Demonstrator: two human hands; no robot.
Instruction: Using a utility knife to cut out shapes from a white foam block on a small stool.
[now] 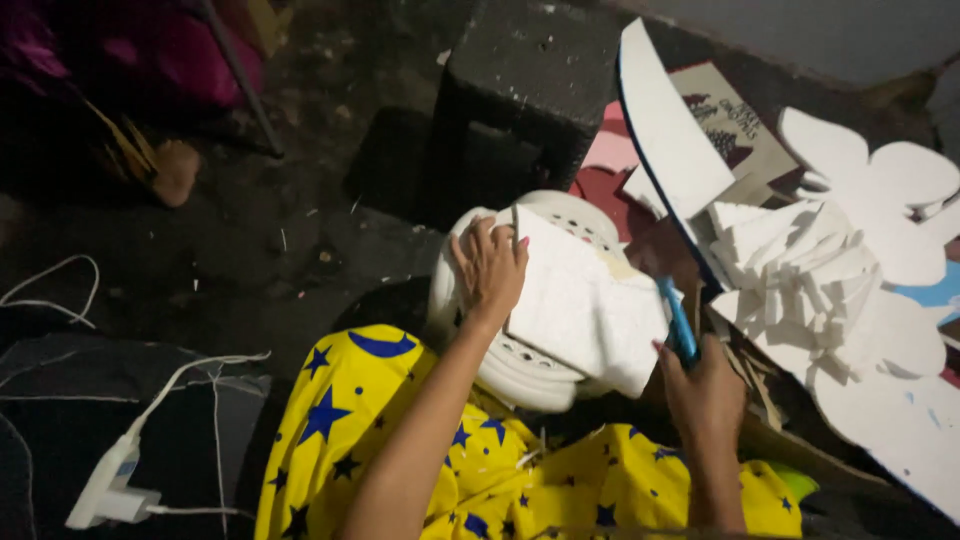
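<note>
My left hand [490, 265] presses on the left edge of a white foam slab [585, 300] that lies tilted on top of a white plastic stool [520, 365]. My right hand [705, 395] grips a blue-handled cutter [678, 320], whose tip meets the slab's right edge. My lap, in yellow cloth with blue stars and moons [400, 440], is just below the stool.
A pile of white foam offcuts [800, 270] and large cut foam shapes [880, 180] lie to the right, with a curved foam board [665, 120] and a printed booklet [730, 125] behind. A dark block [530, 70] stands at the back. A white cable and adapter [110, 485] lie at the lower left. Another person's foot [175, 170] is at the upper left.
</note>
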